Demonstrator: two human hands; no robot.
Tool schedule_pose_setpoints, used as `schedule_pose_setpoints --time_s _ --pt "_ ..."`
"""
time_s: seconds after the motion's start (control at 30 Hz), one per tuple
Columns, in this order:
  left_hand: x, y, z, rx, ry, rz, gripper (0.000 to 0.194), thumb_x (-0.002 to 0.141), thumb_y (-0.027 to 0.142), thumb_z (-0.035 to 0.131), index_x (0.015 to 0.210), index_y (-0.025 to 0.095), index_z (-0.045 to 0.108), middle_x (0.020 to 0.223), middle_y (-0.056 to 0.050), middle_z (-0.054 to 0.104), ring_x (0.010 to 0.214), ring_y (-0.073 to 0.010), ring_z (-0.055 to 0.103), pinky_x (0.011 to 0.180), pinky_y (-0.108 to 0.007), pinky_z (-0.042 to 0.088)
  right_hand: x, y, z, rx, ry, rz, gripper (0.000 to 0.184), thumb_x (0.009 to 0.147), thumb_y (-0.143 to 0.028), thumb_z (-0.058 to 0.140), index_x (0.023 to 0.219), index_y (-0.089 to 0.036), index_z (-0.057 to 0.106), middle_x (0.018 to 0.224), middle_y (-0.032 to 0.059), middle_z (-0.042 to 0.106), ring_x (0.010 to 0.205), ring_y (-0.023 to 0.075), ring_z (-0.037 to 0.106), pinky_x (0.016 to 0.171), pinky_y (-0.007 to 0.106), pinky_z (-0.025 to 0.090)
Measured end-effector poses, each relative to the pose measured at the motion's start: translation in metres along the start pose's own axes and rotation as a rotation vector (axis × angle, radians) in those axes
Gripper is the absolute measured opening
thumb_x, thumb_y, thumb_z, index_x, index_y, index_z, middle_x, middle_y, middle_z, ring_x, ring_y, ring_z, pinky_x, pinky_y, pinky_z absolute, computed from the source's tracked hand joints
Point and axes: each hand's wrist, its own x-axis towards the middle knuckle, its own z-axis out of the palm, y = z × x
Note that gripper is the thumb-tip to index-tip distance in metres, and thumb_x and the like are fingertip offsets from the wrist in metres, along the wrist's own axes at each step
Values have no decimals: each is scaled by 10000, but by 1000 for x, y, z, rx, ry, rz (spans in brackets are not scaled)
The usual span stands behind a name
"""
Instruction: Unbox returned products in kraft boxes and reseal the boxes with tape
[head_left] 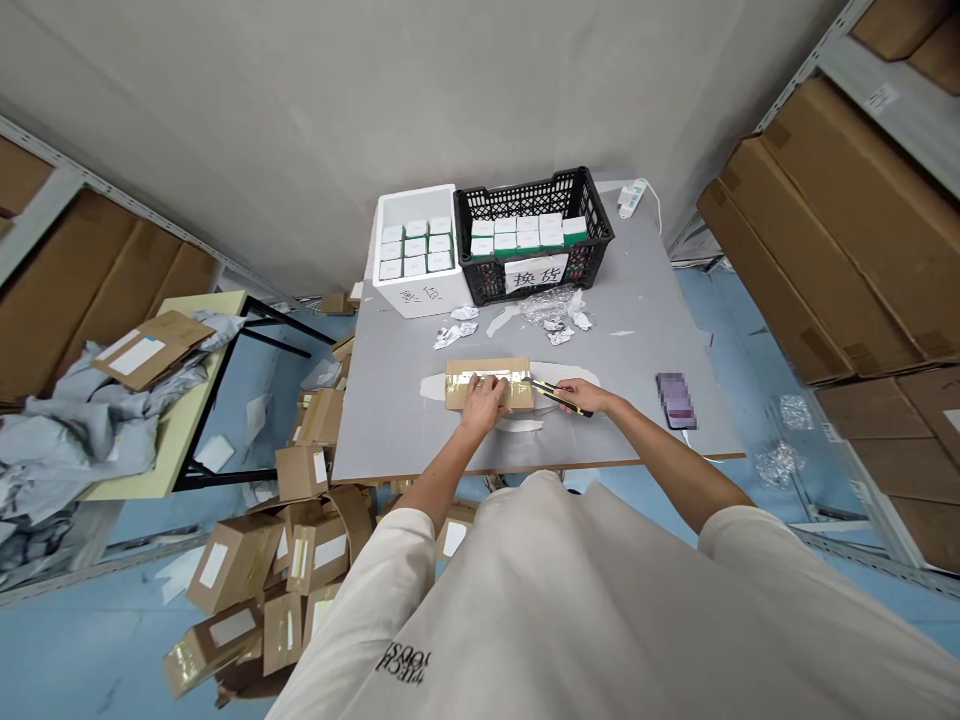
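A small brown cardboard box (454,386) lies on the grey table, with shiny tape and a white strip along its top. My left hand (484,400) rests on top of the box, its fingers apart and pressed to the surface. Beside the right end of the box, my right hand (576,394) is closed around a yellow and black box cutter (551,391). The cutter's tip points left and meets the box's right edge near the tape; whether the blade is cutting in cannot be made out.
Behind the box stand a white foam box (420,300) and a black crate (536,290), both holding small white-and-green boxes. Crumpled paper (455,333) and clear plastic wrap (547,305) lie before them. A phone (676,402) is at right. Cardboard boxes (244,560) pile on the floor, left.
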Motion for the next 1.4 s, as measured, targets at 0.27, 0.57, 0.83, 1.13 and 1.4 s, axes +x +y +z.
schedule_pose_setpoints --time_s 0.27,0.57,0.83,1.13,1.4 --pt "3 -1 -2 -40 -15 -11 623 837 364 791 1380 248 508 1268 -116 570 1139 -302 625 1226 -531 279 -20 5 0 -5 36 0 423 910 -634 620 893 -212 632 802 24 731 659 153 664 564 237 489" --pt "11 -4 -20 -144 71 -56 474 1025 333 473 1488 236 440 1497 -155 481 1344 -321 492 1098 -459 424 -44 -16 3 -52 315 -77 437 968 -623 517 1061 -217 648 873 33 753 653 162 657 593 266 503" --pt "41 -12 -17 -71 21 -55 525 890 179 600 1398 257 494 1480 -141 508 1382 -327 437 1145 -521 331 -50 -42 22 -649 395 -202 424 1010 -409 515 1390 -284 655 1200 96 717 1112 278 652 972 378 497" --pt "37 -17 -12 -146 56 -31 475 989 248 438 1463 247 470 1491 -173 513 1402 -339 431 1141 -565 303 -39 -45 23 -784 397 -194 471 987 -357 561 1445 -270 629 1113 122 679 1081 294 629 959 394 486" --pt "27 -11 -4 -142 105 -59 559 1017 258 349 1575 231 366 1592 -165 452 1468 -325 394 1173 -547 274 -26 -35 46 -748 531 -177 476 1032 -394 473 1472 -258 594 1153 124 663 1110 292 602 980 400 479"
